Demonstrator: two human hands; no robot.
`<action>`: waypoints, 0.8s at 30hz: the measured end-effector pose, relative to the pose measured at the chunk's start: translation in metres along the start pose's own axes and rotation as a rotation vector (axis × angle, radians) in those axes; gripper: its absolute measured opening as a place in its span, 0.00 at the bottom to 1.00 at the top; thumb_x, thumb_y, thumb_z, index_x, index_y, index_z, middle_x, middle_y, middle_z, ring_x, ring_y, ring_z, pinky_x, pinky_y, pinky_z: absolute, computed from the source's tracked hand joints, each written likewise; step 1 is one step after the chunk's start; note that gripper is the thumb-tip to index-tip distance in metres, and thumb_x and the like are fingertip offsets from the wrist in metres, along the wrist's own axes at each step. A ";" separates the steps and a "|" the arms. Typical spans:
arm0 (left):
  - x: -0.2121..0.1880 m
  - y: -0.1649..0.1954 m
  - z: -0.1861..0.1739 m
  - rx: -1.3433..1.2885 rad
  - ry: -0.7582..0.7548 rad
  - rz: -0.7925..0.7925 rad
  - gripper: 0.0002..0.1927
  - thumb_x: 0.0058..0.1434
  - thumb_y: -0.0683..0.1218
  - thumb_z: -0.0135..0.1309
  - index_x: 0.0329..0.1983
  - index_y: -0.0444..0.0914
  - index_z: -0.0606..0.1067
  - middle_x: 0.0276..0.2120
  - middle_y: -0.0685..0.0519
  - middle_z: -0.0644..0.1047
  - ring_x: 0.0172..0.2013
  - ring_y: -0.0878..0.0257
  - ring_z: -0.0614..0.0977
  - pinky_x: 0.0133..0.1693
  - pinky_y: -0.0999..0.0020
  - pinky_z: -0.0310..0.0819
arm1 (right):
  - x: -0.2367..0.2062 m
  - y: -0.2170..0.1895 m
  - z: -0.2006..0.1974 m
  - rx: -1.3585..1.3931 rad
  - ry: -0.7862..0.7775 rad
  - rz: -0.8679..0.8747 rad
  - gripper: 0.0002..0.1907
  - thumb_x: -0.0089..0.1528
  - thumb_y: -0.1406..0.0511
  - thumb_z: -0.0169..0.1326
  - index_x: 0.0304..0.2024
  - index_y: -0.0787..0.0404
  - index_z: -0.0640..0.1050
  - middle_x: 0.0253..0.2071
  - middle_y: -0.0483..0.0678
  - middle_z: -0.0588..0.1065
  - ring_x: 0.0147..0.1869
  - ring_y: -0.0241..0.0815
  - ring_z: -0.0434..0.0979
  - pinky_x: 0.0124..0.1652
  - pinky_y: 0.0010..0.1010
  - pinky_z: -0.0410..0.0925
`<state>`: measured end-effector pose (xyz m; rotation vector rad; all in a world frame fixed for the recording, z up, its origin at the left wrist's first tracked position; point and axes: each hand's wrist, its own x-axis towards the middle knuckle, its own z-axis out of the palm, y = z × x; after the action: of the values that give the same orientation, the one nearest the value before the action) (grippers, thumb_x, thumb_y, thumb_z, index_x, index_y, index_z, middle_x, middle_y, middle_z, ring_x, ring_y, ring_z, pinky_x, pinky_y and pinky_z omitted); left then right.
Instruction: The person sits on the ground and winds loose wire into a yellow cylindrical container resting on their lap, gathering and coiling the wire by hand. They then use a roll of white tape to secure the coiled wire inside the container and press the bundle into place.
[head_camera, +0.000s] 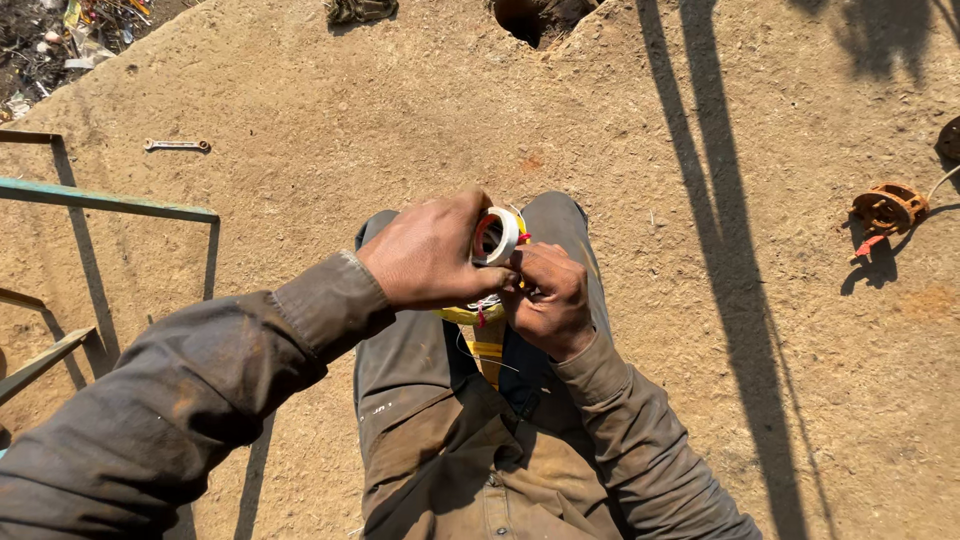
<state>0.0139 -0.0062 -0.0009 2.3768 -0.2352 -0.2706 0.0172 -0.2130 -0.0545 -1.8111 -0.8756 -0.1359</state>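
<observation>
White tape roll (497, 236) clenched upright in left hand (428, 254), hole exposed | right hand (548, 296) pinches red wires (522, 238) beside it | yellow tool (478, 316) rests on lap, close below | wrench (177, 145) lies well apart on dirt ground (330, 110)

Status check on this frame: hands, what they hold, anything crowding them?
Left hand grips white tape roll. Right hand pinches at the roll's edge, over yellow item. Nothing crowding; wrench lies apart on dirt.
</observation>
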 end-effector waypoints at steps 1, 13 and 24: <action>0.007 0.002 0.000 0.033 -0.019 -0.033 0.33 0.50 0.62 0.67 0.44 0.32 0.73 0.33 0.39 0.80 0.36 0.45 0.85 0.37 0.52 0.79 | 0.000 0.001 0.000 -0.023 0.004 0.031 0.05 0.60 0.69 0.61 0.38 0.63 0.80 0.33 0.50 0.78 0.35 0.47 0.78 0.39 0.36 0.67; -0.029 0.001 -0.030 -0.212 -0.068 0.298 0.26 0.52 0.52 0.68 0.50 0.37 0.74 0.39 0.48 0.79 0.40 0.56 0.84 0.39 0.63 0.80 | 0.003 0.006 0.004 0.121 0.002 0.126 0.07 0.61 0.70 0.65 0.42 0.63 0.83 0.39 0.50 0.83 0.42 0.44 0.83 0.44 0.33 0.73; -0.007 0.006 0.003 0.184 0.037 -0.151 0.20 0.63 0.47 0.58 0.55 0.37 0.69 0.39 0.40 0.78 0.42 0.41 0.82 0.42 0.49 0.77 | 0.008 0.004 0.006 0.243 0.033 0.199 0.06 0.62 0.73 0.62 0.42 0.63 0.84 0.38 0.49 0.83 0.41 0.40 0.84 0.43 0.29 0.72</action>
<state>0.0054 -0.0111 0.0018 2.5841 -0.0657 -0.2857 0.0233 -0.2045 -0.0564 -1.6515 -0.6541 0.0657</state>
